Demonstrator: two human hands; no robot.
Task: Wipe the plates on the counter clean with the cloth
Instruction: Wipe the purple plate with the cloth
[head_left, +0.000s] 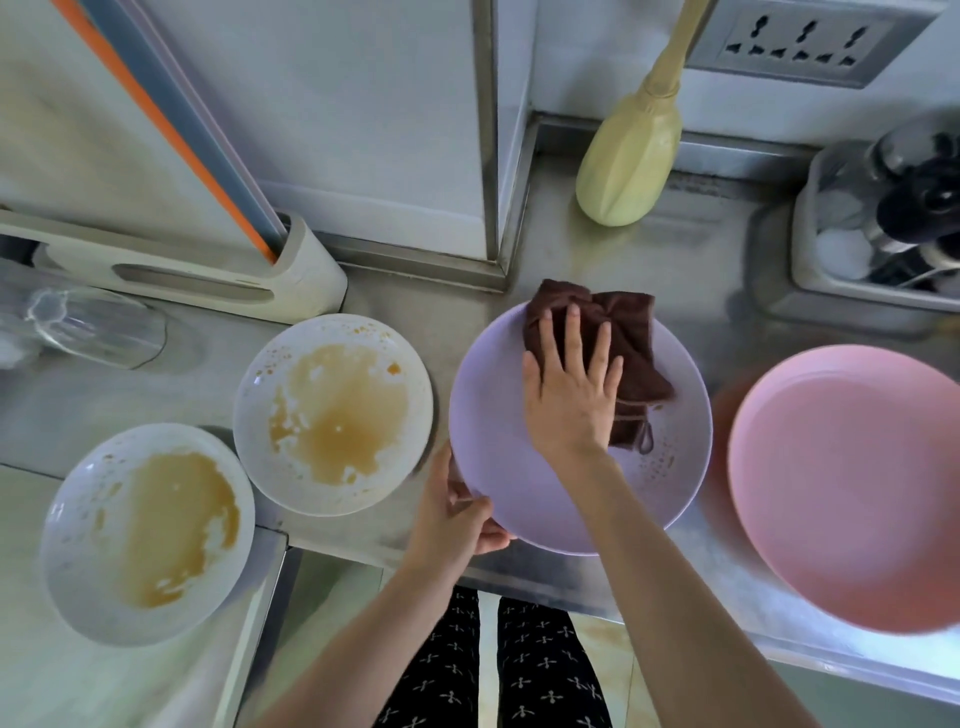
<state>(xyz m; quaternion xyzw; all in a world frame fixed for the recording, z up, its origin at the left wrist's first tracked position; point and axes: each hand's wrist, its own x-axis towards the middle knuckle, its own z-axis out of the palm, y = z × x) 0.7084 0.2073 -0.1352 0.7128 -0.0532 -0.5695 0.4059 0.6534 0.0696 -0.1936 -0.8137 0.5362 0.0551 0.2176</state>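
**One plate under the cloth, two dirty ones waiting**

I have my right hand (569, 395) flat on the brown cloth (623, 343), fingers straight, pressing it onto the far half of the purple plate (519, 478). My left hand (457, 514) grips that plate's near-left rim, thumb on top and fingers curled under, steadying it at the counter's (457, 322) front edge.

By my reading the purple plate is nearly done — most of its surface looks bare, with only a few orange specks near the right rim, just below the cloth. The pink plate (857, 483) to the right looks clean already.

What is left is the bulk of the job: the two white plates to the left — the nearer-centre white plate (332, 413) and the far-left white plate (145, 530) — each carry a wide pool of brownish-orange sauce and splatter round the rim, apparently untouched. I judge the task roughly halfway, with the messier half ahead.
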